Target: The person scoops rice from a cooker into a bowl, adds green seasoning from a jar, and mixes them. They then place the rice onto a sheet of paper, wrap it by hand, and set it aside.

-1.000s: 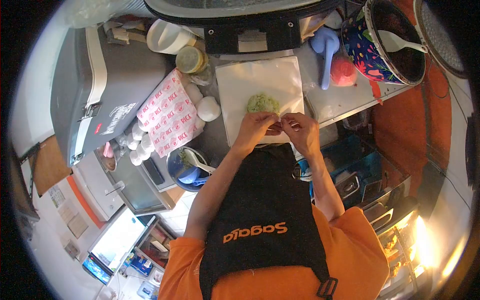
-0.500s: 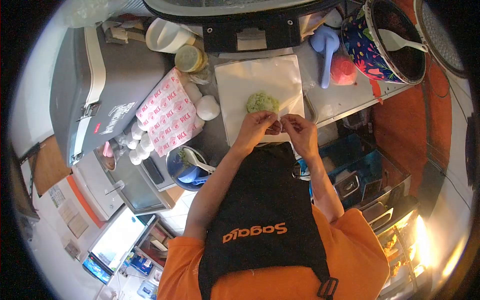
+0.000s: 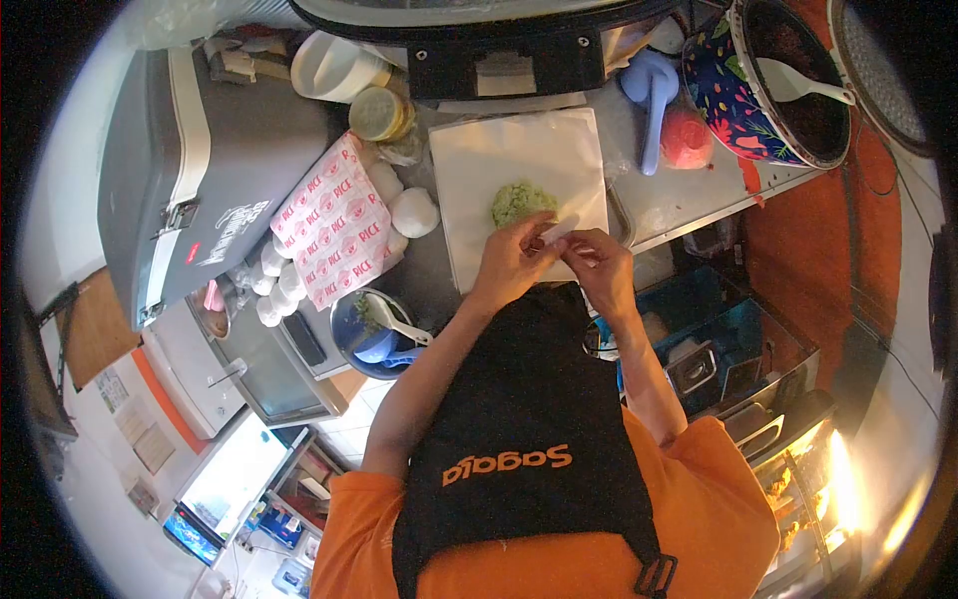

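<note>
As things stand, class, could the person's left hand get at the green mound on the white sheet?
Probably yes. The left hand sits at the near edge of the white sheet, just short of the green mound, with only bare sheet between. Its fingers pinch a small white strip though.

Your left hand (image 3: 514, 262) and right hand (image 3: 597, 268) meet at the near edge of the white paper sheet (image 3: 499, 165) on the counter (image 3: 689, 195), pinching a small pale strip (image 3: 559, 229) between their fingers. A green rice mound (image 3: 521, 201) lies on the sheet just beyond them. Red-printed rice wrappers (image 3: 334, 225) lie to your left.
</note>
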`<state>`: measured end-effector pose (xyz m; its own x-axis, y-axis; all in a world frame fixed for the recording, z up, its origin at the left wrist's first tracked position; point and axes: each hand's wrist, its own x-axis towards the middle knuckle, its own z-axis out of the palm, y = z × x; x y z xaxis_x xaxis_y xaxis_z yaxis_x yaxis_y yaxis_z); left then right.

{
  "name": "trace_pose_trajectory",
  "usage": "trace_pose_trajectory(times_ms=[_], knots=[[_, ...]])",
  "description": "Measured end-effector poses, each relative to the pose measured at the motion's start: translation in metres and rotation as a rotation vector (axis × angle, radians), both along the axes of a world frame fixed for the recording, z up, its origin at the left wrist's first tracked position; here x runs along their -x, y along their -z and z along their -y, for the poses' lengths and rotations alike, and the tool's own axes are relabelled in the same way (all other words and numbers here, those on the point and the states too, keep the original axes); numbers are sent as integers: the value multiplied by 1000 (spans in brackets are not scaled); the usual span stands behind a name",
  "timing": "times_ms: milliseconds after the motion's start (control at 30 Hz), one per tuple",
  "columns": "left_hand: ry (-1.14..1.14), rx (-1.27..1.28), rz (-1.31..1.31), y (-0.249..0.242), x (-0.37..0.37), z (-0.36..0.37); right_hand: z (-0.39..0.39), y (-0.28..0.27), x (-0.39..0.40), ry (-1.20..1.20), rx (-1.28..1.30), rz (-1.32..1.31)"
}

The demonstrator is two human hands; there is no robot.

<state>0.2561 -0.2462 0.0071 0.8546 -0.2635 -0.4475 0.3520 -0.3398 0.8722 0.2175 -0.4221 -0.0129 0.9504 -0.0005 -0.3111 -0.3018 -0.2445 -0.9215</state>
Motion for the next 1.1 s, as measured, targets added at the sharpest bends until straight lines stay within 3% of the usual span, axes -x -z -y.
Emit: trace_pose_trajectory(times_ms=[100,200,500,733,800,933,1100], knots=[[-32,-151,73,2,2,1,-1,4,1,1,-43,-15],[-152,-121,232,10,2,5,1,10,2,89,-98,-79],[-30,-152,441,10,-13,13,-4,4,-8,180,-326,-146],[24,-256,445,8,-14,14,-3,0,-10,196,-403,-169],[80,-338,461,14,-14,13,-4,-1,-10,148,-320,-132],[53,-247,424,16,-14,11,-2,-8,-13,111,-61,-41],[-21,-113,190,14,-13,7,0,1,-11,86,-88,32]])
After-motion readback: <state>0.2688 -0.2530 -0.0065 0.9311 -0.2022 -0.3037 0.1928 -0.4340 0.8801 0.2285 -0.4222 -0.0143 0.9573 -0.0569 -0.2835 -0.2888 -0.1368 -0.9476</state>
